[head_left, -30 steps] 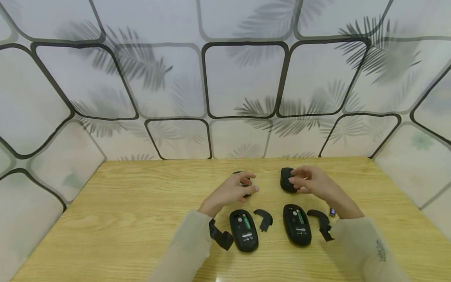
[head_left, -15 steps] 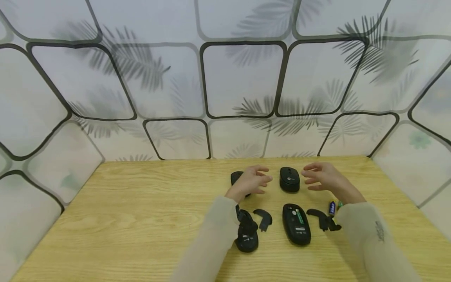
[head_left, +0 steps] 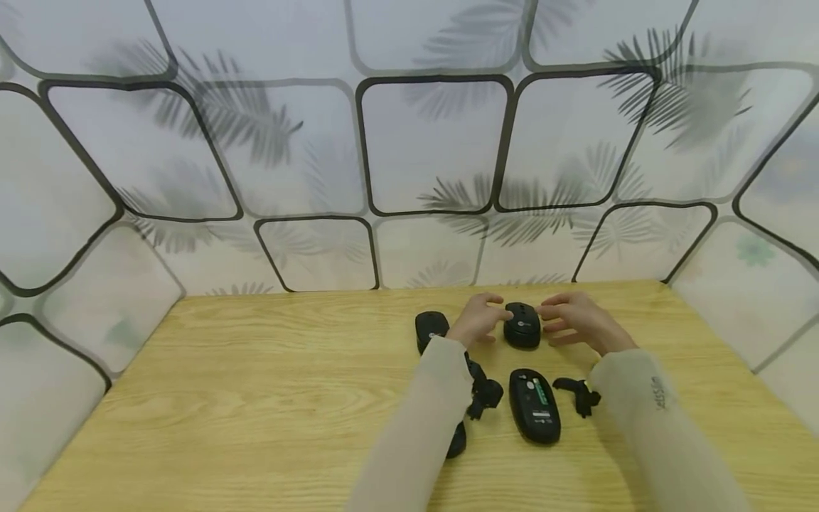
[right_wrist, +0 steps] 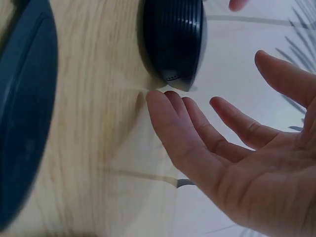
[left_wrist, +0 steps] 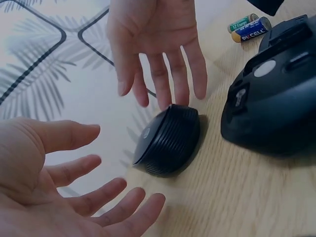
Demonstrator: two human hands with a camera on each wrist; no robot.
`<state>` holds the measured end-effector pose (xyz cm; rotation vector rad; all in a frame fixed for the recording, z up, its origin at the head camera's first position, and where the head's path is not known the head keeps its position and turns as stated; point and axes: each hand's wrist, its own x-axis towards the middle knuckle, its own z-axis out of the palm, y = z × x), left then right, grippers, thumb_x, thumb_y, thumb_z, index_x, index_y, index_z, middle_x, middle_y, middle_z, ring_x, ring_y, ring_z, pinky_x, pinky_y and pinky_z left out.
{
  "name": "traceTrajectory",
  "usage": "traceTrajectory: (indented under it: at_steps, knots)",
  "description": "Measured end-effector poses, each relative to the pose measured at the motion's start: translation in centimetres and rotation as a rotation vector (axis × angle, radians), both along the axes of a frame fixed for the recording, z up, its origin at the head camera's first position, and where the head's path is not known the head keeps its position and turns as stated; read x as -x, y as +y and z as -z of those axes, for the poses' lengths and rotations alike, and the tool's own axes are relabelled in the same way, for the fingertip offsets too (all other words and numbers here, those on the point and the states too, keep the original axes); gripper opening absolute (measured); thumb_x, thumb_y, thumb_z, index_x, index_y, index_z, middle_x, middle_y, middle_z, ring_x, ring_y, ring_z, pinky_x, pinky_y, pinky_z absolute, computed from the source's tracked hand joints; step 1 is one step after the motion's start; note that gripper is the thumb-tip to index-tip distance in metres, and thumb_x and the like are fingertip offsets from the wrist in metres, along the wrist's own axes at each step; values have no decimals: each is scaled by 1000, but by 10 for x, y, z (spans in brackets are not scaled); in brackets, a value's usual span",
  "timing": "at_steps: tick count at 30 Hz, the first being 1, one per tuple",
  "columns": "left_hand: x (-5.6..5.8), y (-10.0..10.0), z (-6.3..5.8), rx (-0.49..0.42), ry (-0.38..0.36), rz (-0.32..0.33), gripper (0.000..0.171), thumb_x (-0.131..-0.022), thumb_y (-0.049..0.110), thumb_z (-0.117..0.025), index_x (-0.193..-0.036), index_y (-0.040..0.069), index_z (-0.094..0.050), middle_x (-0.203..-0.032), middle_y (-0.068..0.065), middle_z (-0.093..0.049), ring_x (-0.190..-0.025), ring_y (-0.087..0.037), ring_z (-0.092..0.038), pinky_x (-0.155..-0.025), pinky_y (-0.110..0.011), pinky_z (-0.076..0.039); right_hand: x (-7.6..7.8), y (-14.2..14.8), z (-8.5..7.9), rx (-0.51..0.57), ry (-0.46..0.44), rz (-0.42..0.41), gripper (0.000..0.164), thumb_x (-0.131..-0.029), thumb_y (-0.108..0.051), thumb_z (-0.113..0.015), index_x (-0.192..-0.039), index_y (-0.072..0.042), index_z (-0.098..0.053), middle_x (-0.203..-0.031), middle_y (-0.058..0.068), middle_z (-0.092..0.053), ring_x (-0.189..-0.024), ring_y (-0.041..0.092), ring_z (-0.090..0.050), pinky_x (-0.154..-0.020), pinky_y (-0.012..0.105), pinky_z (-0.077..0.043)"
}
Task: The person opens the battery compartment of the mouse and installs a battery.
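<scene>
A black computer mouse (head_left: 522, 327) sits upright at the back of the table between my two hands. My left hand (head_left: 478, 320) is at its left side, fingers spread and slightly bent, with a gap to the mouse in the left wrist view. On the other side, my right hand (head_left: 577, 323) has its fingertips right by the mouse's edge; in the right wrist view the fingers (right_wrist: 168, 126) are loosely extended beside the mouse (right_wrist: 173, 37). Neither hand holds anything. A second upright mouse (head_left: 431, 327) stands left of my left hand.
An upturned mouse (head_left: 534, 407) lies nearer, its battery bay uncovered and a green battery inside. Another mouse (head_left: 457, 442) is mostly hidden under the left sleeve. A loose dark cover (head_left: 566, 384) lies by the right wrist. Two batteries (left_wrist: 252, 29) lie on the table (head_left: 256, 398).
My left hand has moved right, from the left mouse to the side of the right one. My right hand drew back from that mouse, then came in close again.
</scene>
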<state>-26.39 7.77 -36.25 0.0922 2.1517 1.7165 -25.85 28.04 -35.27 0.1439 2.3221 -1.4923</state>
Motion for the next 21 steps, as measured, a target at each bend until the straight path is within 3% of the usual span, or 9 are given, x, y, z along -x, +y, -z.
traceTrajectory:
  at_steps: [6, 11, 15, 21]
  knots:
    - [8, 13, 5, -22, -43, -78, 52, -97, 6, -65, -147, 4, -50, -148, -17, -48, -133, -36, -49, -94, -52, -58, 7, -4, 6, 42, -37, 23, 60, -106, -17, -52, -149, 17, -27, -143, 37, -39, -116, 41, -57, -83, 45, -64]
    - [12, 18, 7, -10, -44, -87, 55, -96, 3, -66, -148, 4, -49, -147, -17, -50, -134, -33, -49, -95, -50, -58, 13, -9, 9, 58, -50, 32, 56, -105, -14, -55, -146, 16, -33, -140, 33, -43, -107, 32, -61, -80, 43, -64]
    - [11, 21, 8, -1, -50, -94, 55, -96, 3, -66, -148, 6, -50, -144, -16, -52, -130, -33, -52, -87, -50, -61, 14, -12, 9, 47, -48, 35, 53, -104, -13, -56, -143, 17, -38, -138, 33, -45, -99, 26, -63, -79, 43, -65]
    - [6, 27, 9, -53, -98, -97, 48, -97, 1, -65, -144, 4, -55, -141, -17, -53, -128, -35, -54, -84, -50, -63, 12, -11, 8, -5, -49, 66, 48, -103, -13, -58, -139, 16, -45, -118, 24, -58, -85, 21, -65, -75, 39, -65]
